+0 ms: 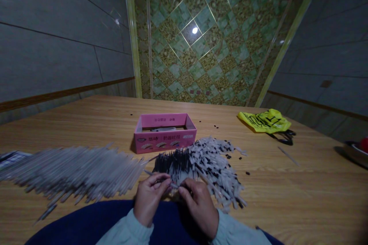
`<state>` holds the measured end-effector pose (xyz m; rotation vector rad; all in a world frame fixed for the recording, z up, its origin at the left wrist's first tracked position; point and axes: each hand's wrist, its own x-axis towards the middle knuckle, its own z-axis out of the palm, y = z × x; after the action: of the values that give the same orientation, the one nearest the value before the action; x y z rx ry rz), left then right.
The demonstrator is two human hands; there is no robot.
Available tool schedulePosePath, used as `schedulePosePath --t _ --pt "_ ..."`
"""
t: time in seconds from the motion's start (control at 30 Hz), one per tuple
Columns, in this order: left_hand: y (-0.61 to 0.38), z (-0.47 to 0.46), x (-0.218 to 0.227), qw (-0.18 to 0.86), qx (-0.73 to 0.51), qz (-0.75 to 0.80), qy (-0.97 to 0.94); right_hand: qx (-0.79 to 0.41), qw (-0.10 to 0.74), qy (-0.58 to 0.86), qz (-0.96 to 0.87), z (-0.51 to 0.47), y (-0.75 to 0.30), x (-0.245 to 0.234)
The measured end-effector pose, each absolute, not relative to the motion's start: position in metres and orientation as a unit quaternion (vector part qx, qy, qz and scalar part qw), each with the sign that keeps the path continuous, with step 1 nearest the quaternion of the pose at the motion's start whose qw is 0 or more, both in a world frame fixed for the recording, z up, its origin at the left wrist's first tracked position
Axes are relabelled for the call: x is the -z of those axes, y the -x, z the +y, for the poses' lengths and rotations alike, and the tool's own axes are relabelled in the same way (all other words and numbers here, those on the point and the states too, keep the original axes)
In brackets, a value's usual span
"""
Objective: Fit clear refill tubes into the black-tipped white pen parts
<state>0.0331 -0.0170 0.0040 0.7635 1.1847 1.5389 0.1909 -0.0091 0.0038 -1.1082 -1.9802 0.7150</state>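
Note:
Close together at the table's near edge, both my hands meet over one slim grey pen-like stick (148, 172). Its rear end pokes out behind the fingers of my left hand (150, 195), which are closed around it. My right hand (199, 203) pinches at the other end, where a small pale translucent piece (174, 185) shows between the hands; the fingers partly hide it. Just beyond lie a bunch of black thin parts (172, 162) and a heap of small whitish cap-like pieces (215, 168) with black bits. To the left spreads a broad layer of long translucent pen-like tubes (77, 170).
A pink open box (165, 139) with a few slim sticks inside stands behind the heaps. A yellow bag (267, 120) with black print lies at the back right, a single stick (288, 155) nearer. A red object (364, 144) shows at the right edge.

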Motion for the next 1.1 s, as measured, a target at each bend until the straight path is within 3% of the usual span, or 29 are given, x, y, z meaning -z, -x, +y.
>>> schedulePosePath --t 0.13,0.3,0.57,0.83,0.97,1.1 --pt "-0.0331 -0.0172 -0.0044 0.500 -0.643 0.488 -0.314 -0.298 0.342 0.446 -0.772 -0.0097 -0.1901 -0.0004" --pt "-0.0328 -0.0157 -0.0036 0.502 -0.640 0.488 -0.317 -0.268 0.384 0.434 -0.770 -0.0114 -0.1886 -0.0049" --pt "-0.0305 -0.0132 0.0018 0.534 -0.646 0.480 -0.261 -0.488 0.466 0.419 -0.607 -0.0042 -0.1837 0.0023" --pt "-0.0297 -0.0133 0.0047 0.531 -0.651 0.483 -0.247 -0.659 0.474 0.365 -0.456 -0.0033 -0.1835 -0.0055" --pt "-0.0308 -0.0149 0.0029 0.532 -0.651 0.483 -0.246 -0.642 0.486 0.371 -0.462 -0.0041 -0.1839 -0.0046" --pt "-0.0315 -0.0160 0.0003 0.535 -0.648 0.487 -0.235 -0.520 0.496 0.417 -0.557 -0.0040 -0.1864 -0.0028"
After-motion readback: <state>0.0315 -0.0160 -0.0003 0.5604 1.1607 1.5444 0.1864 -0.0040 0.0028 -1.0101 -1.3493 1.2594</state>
